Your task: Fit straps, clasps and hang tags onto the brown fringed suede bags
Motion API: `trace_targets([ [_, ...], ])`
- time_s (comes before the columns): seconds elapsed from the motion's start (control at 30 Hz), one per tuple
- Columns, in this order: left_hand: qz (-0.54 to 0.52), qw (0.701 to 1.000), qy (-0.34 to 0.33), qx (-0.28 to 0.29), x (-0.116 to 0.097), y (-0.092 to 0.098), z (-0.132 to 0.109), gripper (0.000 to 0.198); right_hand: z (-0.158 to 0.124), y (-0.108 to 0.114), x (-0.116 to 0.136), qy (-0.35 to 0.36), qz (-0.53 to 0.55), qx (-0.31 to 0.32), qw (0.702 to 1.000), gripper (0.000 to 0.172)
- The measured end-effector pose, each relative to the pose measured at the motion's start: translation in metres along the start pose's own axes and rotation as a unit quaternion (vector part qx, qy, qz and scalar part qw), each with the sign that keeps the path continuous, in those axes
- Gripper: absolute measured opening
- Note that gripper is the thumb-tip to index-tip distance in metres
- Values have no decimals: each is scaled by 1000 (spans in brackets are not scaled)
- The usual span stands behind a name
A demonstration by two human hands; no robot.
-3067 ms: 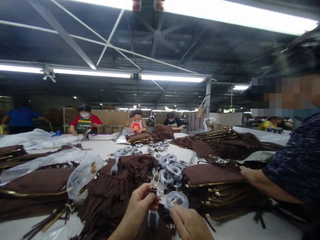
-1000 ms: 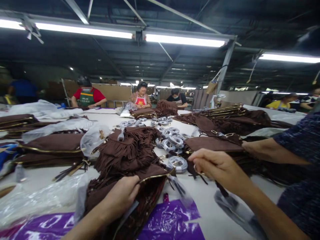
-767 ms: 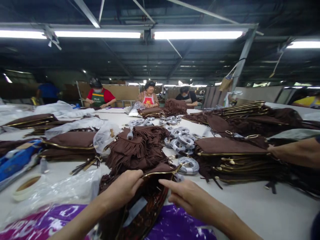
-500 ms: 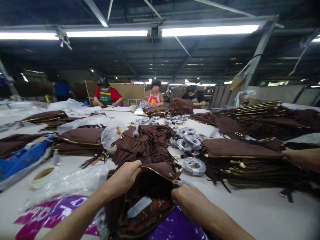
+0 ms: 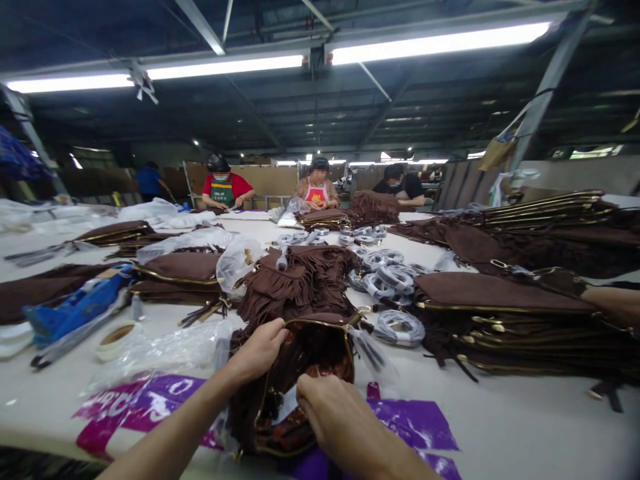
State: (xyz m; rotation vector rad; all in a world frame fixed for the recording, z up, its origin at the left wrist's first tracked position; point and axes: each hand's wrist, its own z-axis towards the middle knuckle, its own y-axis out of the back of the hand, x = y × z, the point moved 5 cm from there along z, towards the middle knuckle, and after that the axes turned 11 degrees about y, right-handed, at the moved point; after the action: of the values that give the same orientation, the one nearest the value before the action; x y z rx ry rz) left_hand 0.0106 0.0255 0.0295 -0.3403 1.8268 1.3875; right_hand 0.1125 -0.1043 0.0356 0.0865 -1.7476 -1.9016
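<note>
Left hand (image 5: pixel 264 347) clamped on gold zip rim of open, soft brown fabric bag (image 5: pixel 313 350) under both hands. Right hand (image 5: pixel 327 407) apart from left, curled at bag mouth, grip unclear. Bare white tabletop (image 5: pixel 505 420) to its right; ring-coiled, plastic-wrapped strap (image 5: pixel 399 329) just beyond.

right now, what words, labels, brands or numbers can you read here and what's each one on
"O" (probably): purple-and-magenta plastic; its other large white letters are broken by folds, so no whole word reads.
Green apron: lettering, too small to read.
Red apron: yellow mark, too small to read.
White slip inside the open brown bag: no print can be made out.
</note>
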Motion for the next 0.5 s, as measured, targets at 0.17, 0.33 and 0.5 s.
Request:
trace_targets([
  [0.17, 78, 996, 8, 38, -6, 6, -47, 17, 21, -31, -9, -25, 73, -3, 997, 25],
  [0.33, 189, 981, 29, 7, 4, -3, -78, 21, 27, -32, -15, 9, 161, -58, 985, 31],
  [0.5, -53, 994, 63, 67, 29, -6, -56, 16, 22, -33, -26, -4, 213, -54, 976, 22],
])
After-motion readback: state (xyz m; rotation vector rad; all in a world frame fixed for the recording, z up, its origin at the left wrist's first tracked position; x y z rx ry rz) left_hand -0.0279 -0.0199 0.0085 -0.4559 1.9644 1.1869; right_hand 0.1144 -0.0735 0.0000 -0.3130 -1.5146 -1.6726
